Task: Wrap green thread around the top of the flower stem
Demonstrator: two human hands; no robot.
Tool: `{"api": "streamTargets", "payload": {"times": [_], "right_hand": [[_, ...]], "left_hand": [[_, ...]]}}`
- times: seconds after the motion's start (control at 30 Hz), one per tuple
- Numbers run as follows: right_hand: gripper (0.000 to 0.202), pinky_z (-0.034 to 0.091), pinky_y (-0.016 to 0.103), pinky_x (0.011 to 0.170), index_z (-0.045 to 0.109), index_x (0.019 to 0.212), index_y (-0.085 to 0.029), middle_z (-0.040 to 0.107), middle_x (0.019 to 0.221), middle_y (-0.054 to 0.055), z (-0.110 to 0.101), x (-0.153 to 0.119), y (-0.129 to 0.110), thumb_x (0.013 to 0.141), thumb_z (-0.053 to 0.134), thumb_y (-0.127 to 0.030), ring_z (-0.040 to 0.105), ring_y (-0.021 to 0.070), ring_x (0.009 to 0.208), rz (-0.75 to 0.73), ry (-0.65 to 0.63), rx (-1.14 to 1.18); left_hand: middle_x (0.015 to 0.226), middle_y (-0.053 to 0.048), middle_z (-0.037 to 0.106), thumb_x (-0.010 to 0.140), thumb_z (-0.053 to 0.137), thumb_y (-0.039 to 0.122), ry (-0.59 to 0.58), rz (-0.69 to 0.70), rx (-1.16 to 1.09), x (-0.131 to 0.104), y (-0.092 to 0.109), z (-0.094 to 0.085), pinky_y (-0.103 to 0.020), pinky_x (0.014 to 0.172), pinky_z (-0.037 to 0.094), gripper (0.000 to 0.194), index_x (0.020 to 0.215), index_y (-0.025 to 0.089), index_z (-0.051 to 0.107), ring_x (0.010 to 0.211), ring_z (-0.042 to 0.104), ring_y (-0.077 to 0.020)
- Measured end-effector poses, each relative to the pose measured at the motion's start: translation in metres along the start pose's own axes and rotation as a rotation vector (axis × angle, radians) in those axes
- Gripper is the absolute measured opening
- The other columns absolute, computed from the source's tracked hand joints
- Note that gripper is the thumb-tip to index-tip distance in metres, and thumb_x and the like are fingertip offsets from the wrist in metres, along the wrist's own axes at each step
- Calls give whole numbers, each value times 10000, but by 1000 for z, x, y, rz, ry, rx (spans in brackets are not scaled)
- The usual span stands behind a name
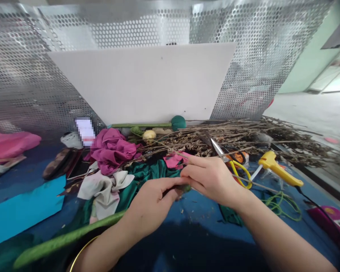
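My left hand (pixel 154 200) and my right hand (pixel 211 177) meet at the middle of the blue table, fingers bent and pressed together. A small greenish piece (pixel 184 188) shows beneath the fingertips; its kind is hidden. One thin twig (pixel 260 185) runs out behind my right hand, and I cannot tell whether that hand grips it. Just beyond the fingers lie pink fabric (pixel 174 160) and dark green cloth (pixel 153 170). Close to my right hand are scissors with yellow handles (pixel 245 172). A long green wrapped stem (pixel 73 236) passes beside my left forearm.
Dry branches (pixel 229 132) spread along the back, below a white board (pixel 153 83). On the right lie a yellow glue gun (pixel 279 168), green string (pixel 286 206) and a magenta box (pixel 331 223). Purple cloth (pixel 113 149), a phone (pixel 85 131) and blue card (pixel 28 211) lie left.
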State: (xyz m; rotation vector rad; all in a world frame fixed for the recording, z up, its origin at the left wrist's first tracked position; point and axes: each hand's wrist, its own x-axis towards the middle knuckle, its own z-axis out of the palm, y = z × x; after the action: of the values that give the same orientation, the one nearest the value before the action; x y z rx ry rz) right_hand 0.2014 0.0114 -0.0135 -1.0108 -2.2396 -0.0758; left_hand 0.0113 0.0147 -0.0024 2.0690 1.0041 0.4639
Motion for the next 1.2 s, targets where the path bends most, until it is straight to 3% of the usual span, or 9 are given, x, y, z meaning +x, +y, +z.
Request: {"api": "streamTargets", "payload": {"times": [0.17,0.27,0.37,0.5,0.6,0.73,0.83,1.0,1.2], "right_hand": [[306,360,266,499,634,752,-183,567,647,17,-17,0,-22,975,452,-287,501,124,524,23,121,-277],[259,375,267,469,616,799,-178,584,691,31,-20,-2,-29,971,440,-258,543,131,523,96,96,-205],[200,389,268,459,605,832,-186,570,687,28,-20,-5,-33,954,453,-233,559,144,538,134,12,-64],[185,418,246,494,572,751,-195,518,695,16,-19,-6,-39,911,487,-161,531,126,568,151,-51,176],[195,443,256,570,541,686,-189,514,802,38,-13,-5,-41,877,523,-153,532,130,655,190,100,331],[262,472,332,793,559,666,-187,560,1096,100,3,-7,-34,916,479,-200,559,226,1015,208,210,642],[299,476,358,800,583,700,-209,611,1041,103,16,-11,-31,949,451,-309,498,285,1167,263,275,992],[307,440,298,633,586,679,-214,585,739,72,25,-8,-36,938,474,-335,567,248,951,294,342,1385],[359,354,303,544,439,617,-212,367,558,-4,29,-5,-45,957,396,-319,439,175,589,300,412,1468]], "left_hand": [[907,-57,707,946,439,248,390,174,411,-5,-12,0,-296,706,500,340,1231,179,611,806,658,-203],[948,-72,701,966,433,242,559,260,577,-6,-19,-2,-302,705,497,335,1251,149,582,828,656,-209],[942,-72,703,966,443,216,647,312,639,-5,-21,-3,-301,696,503,325,1252,129,572,820,657,-207],[962,-78,702,962,443,194,675,330,657,-3,-21,-2,-314,694,514,327,1261,126,555,825,657,-213],[968,-83,700,957,439,183,673,331,656,-3,-22,-1,-323,670,516,317,1248,131,552,814,657,-219],[955,-73,695,957,440,176,674,342,648,-4,-23,0,-343,666,529,313,1255,144,529,807,660,-224],[924,-69,690,957,415,159,687,375,642,-4,-24,2,-347,629,535,319,1260,141,514,772,660,-223],[956,-75,690,969,409,189,660,420,600,-3,-25,7,-326,659,551,307,1254,137,513,812,667,-211],[914,-93,698,982,346,217,667,350,652,-4,-21,11,-354,630,561,324,1239,104,507,767,677,-229]]}}
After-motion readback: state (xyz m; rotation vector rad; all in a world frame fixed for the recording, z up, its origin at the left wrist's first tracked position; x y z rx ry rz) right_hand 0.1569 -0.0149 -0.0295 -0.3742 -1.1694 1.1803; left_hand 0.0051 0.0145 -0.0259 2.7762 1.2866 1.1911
